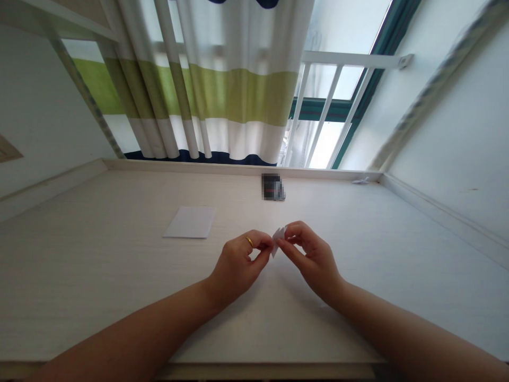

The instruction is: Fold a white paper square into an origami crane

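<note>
Two hands meet over the middle of the desk [99,297], holding one small folded paper [279,235] between them. The left hand [238,262] pinches the paper's near side with thumb and forefinger pressed together, and a ring [249,241] sits on one finger. The right hand [312,254] pinches the other side the same way, its remaining fingers curled. A flat white sheet [190,222] lies at ten o'clock from the hands, well apart. A blurred dark object [272,187] stands at twelve o'clock, near the desk's far edge, below the striped curtain [222,95].
</note>
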A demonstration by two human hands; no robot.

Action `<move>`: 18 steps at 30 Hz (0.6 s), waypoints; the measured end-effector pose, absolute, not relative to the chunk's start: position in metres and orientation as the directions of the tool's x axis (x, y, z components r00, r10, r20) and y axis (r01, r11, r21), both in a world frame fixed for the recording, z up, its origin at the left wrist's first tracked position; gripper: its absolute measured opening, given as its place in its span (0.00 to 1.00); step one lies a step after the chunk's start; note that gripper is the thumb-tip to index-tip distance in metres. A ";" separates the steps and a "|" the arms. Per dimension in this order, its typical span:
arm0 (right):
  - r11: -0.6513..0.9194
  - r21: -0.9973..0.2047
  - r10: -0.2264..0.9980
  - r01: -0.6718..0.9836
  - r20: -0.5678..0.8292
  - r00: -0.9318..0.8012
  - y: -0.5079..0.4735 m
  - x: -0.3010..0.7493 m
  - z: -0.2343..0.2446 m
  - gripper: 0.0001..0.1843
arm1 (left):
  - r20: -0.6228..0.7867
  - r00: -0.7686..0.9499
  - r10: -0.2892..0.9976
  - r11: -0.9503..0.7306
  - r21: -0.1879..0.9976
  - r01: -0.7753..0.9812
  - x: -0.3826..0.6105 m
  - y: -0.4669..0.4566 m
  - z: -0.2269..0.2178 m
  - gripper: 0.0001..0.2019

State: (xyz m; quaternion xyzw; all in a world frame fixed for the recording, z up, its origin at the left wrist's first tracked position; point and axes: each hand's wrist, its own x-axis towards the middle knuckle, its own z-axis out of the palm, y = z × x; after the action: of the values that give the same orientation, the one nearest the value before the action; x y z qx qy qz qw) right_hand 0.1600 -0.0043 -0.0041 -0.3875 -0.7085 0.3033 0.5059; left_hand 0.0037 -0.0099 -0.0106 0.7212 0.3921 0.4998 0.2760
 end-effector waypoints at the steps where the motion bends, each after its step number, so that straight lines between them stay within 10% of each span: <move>1: 0.541 -0.799 0.841 0.263 0.509 -0.184 -0.005 0.160 -0.005 0.03 | 0.494 0.197 0.847 -0.532 0.797 0.287 0.004 -0.010 -0.010 0.05; 10: 0.558 -0.756 0.823 0.342 0.555 -0.119 -0.006 0.159 -0.007 0.03 | 0.298 0.183 0.937 -0.322 0.939 0.120 0.006 -0.006 -0.010 0.03; 18: 0.534 -0.758 0.842 0.375 0.516 -0.156 -0.005 0.161 -0.008 0.13 | 0.460 0.188 0.868 -0.497 0.803 0.328 0.005 -0.010 -0.010 0.04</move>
State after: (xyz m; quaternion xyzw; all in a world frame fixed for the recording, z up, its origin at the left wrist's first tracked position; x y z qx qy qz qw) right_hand 0.1607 -0.0055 -0.0075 -0.4210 -0.7225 0.2363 0.4949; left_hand 0.0049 -0.0100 -0.0100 0.7184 0.4162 0.4823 0.2794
